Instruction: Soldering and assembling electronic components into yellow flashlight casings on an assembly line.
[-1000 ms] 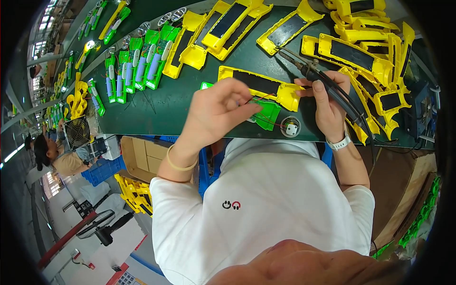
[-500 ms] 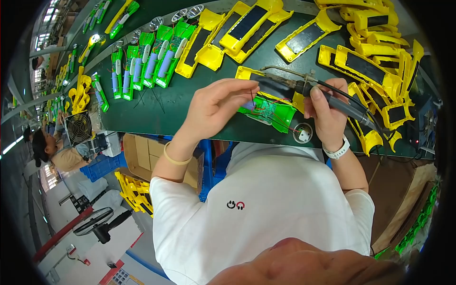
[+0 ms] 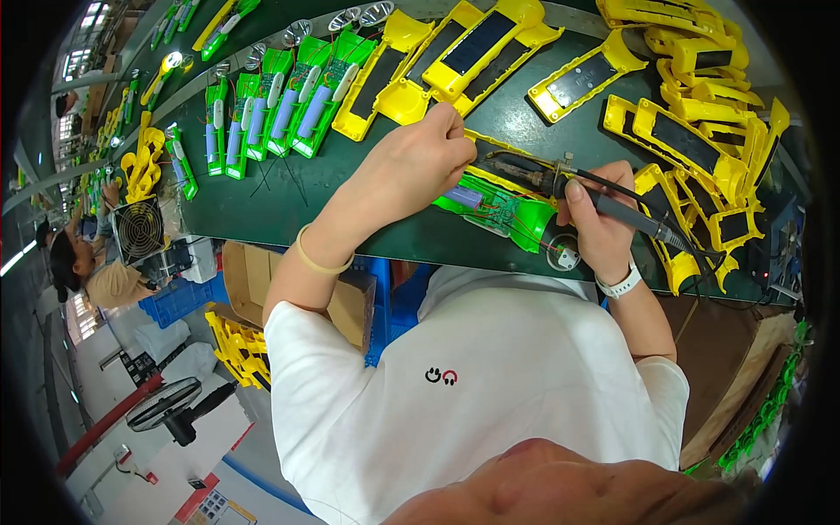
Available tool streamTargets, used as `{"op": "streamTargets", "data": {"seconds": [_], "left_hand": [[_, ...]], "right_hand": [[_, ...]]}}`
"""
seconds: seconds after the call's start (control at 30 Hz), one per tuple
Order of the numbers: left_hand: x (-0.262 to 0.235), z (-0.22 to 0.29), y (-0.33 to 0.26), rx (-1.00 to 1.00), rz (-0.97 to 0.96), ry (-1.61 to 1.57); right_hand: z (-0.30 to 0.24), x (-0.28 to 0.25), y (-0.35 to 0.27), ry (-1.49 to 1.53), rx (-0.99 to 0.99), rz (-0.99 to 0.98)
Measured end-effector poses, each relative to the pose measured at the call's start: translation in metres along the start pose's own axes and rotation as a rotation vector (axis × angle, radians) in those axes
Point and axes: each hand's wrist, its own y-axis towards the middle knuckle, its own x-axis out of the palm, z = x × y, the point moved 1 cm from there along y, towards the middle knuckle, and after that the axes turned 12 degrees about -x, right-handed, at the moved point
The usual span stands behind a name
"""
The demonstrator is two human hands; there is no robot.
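My right hand (image 3: 598, 229) grips a soldering iron (image 3: 637, 217) by its dark handle, the metal end pointing left. My left hand (image 3: 427, 162) is closed, fingers curled, beside a yellow casing with a dark panel (image 3: 486, 142); what its fingertips hold, if anything, is hidden. Below both hands lies a green flashlight half-shell (image 3: 530, 229) with a circuit board (image 3: 500, 210), thin wires and a purple battery cell (image 3: 465, 196). The iron's metal end is over the yellow casing, just above the green half-shell. A round lamp cup (image 3: 563, 252) sits at the shell's right end, near my right wrist.
Several wired green half-shells (image 3: 286, 109) stand in a row at the far left. Yellow casings (image 3: 479, 48) lie behind my left hand, and a heap of them (image 3: 700, 144) fills the right. A small fan (image 3: 140, 231) stands at the bench's left edge; a person (image 3: 96, 262) sits beyond.
My left hand has moved up and away from the green half-shell's battery end, and its fingers have gone from stretched to curled. My right hand still holds the soldering iron in nearly the same place.
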Motion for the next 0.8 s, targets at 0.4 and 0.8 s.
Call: {"op": "streamTargets", "data": {"seconds": [0.4,0.8], "left_hand": [[-0.001,0.004,0.004,-0.048,-0.1,0.007],[-0.001,0.006,0.004,-0.054,-0.07,0.03]], "right_hand": [[0.005,0.001,0.001,-0.139,0.011,-0.1],[-0.014,-0.006,0.006,0.152,-0.164,0.112]]}}
